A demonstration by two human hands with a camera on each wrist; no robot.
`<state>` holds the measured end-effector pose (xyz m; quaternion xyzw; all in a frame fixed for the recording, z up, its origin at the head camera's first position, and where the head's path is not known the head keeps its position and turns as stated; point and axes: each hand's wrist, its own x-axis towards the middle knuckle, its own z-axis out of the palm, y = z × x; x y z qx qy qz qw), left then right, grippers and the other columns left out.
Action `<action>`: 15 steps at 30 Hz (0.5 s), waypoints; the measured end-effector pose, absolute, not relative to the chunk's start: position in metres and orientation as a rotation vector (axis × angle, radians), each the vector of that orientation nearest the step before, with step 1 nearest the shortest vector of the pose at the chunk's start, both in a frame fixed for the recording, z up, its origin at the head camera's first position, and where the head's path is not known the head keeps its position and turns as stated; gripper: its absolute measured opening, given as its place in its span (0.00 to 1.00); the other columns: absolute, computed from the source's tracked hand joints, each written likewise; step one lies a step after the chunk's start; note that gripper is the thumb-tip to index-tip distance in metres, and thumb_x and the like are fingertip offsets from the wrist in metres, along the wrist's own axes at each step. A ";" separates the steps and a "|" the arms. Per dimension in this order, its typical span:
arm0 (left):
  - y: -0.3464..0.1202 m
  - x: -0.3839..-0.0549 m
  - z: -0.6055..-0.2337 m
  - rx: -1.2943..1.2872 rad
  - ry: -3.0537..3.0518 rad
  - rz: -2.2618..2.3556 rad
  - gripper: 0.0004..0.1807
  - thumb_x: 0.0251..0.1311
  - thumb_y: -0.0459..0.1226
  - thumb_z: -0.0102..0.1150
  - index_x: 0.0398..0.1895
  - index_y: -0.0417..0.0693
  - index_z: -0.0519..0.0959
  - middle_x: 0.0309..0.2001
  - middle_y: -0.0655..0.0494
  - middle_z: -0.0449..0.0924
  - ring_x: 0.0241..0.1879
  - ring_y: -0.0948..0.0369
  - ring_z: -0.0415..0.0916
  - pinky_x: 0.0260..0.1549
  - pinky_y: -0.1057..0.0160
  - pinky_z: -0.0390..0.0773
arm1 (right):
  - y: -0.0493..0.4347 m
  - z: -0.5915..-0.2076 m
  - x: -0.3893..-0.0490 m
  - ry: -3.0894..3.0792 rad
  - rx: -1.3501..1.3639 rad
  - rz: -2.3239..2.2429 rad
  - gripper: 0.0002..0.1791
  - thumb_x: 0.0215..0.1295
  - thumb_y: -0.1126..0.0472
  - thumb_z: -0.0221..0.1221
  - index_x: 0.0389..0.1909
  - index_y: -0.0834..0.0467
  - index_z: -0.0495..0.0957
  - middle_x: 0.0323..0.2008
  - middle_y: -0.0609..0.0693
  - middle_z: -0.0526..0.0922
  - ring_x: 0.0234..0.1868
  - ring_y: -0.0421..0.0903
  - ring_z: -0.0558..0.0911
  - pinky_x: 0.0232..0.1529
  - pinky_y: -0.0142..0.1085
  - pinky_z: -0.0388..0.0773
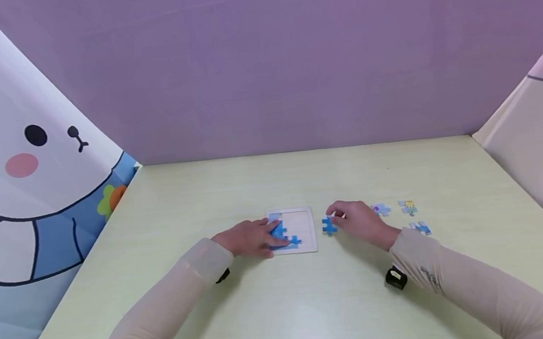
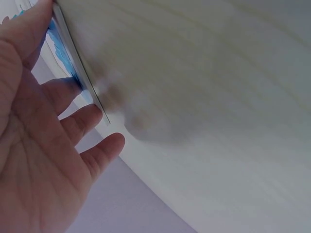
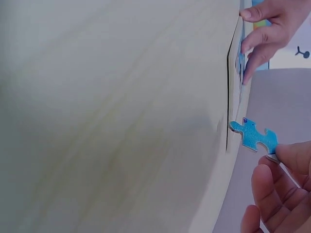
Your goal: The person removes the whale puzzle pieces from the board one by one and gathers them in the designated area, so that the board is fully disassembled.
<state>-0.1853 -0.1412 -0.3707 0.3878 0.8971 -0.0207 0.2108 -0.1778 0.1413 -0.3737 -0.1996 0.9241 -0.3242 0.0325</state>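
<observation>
A square, white-rimmed puzzle tray [image 1: 314, 231] lies on the table, with blue jigsaw pieces [image 1: 295, 240] fitted along its left and lower sides. My left hand [image 1: 250, 239] spreads over the tray's left edge, its straight fingers resting on those pieces. To the right of the tray, my right hand [image 1: 361, 223] pinches a blue jigsaw piece [image 3: 254, 136] between thumb and forefinger. In the right wrist view this piece shows a rounded knob pointing toward the tray. The tray's right part shows bare white board.
Three loose jigsaw pieces lie to the right of my right hand: a pale blue one with a purple spot [image 1: 382, 209], one with a yellow sun [image 1: 408, 206], and a blue one [image 1: 421, 228]. A purple backdrop [image 1: 291, 64] rises behind the table [image 1: 285, 310].
</observation>
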 end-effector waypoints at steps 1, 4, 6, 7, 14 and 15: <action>-0.141 -0.185 -0.371 1.083 2.492 -0.058 0.25 0.67 0.45 0.55 0.67 0.65 0.69 0.73 0.44 0.53 0.71 0.44 0.51 0.63 0.48 0.61 | 0.144 -0.375 -0.177 2.848 -0.615 -0.998 0.08 0.65 0.67 0.58 0.44 0.61 0.81 0.35 0.51 0.83 0.33 0.45 0.78 0.33 0.38 0.75; -0.142 -0.185 -0.372 1.099 2.490 -0.062 0.25 0.67 0.45 0.55 0.67 0.65 0.69 0.73 0.44 0.53 0.70 0.43 0.52 0.63 0.48 0.61 | 0.151 -0.378 -0.176 2.856 -0.600 -0.994 0.08 0.64 0.67 0.58 0.43 0.62 0.81 0.35 0.51 0.83 0.32 0.45 0.78 0.32 0.37 0.74; -0.142 -0.185 -0.372 1.098 2.489 -0.072 0.25 0.67 0.46 0.55 0.68 0.65 0.69 0.73 0.44 0.52 0.71 0.43 0.51 0.63 0.48 0.61 | 0.155 -0.380 -0.175 2.850 -0.599 -1.010 0.08 0.64 0.68 0.59 0.43 0.62 0.81 0.35 0.52 0.83 0.32 0.45 0.78 0.32 0.37 0.74; -0.142 -0.186 -0.372 1.097 2.491 -0.079 0.25 0.67 0.46 0.54 0.68 0.66 0.68 0.73 0.44 0.52 0.71 0.43 0.51 0.63 0.48 0.61 | 0.157 -0.381 -0.175 2.845 -0.598 -1.024 0.08 0.64 0.69 0.58 0.43 0.63 0.81 0.34 0.52 0.84 0.32 0.45 0.77 0.32 0.36 0.74; -0.142 -0.186 -0.372 1.104 2.495 -0.099 0.25 0.68 0.46 0.54 0.68 0.65 0.68 0.73 0.43 0.52 0.70 0.43 0.51 0.63 0.49 0.62 | 0.170 -0.383 -0.177 2.778 -0.603 -1.146 0.10 0.65 0.72 0.54 0.45 0.67 0.80 0.36 0.54 0.84 0.32 0.44 0.77 0.32 0.36 0.75; -0.142 -0.186 -0.371 1.107 2.494 -0.096 0.25 0.68 0.46 0.54 0.68 0.65 0.68 0.73 0.43 0.52 0.70 0.42 0.52 0.63 0.48 0.62 | 0.172 -0.383 -0.177 2.772 -0.602 -1.156 0.10 0.65 0.72 0.54 0.45 0.68 0.80 0.36 0.54 0.84 0.32 0.44 0.77 0.32 0.36 0.75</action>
